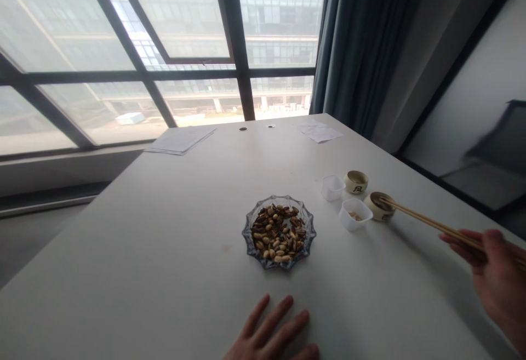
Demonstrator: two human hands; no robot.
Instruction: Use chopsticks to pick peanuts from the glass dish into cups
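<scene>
My right hand [491,261] is closed around a pair of wooden chopsticks [431,223]. Their tips reach into the nearer ceramic cup [384,215]; whether they pinch anything in there is too small to tell. My left hand [273,335] lies on the table with fingers spread, holding nothing. Just beyond its fingertips stands a scalloped glass bowl [251,251] of mixed nuts and seeds [279,234], pistachios among them. Left of the nearer cup is a clear plastic container [349,223] with a few pale pieces inside. A second ceramic cup [355,183] stands behind, beside another clear container [332,189].
The white table [164,250] carries a stack of paper [181,140] at the far left and loose sheets [320,130] at the far right. Large windows [189,15] run behind it, with a dark curtain [353,47] on the right. A chair [501,146] stands beyond the right edge.
</scene>
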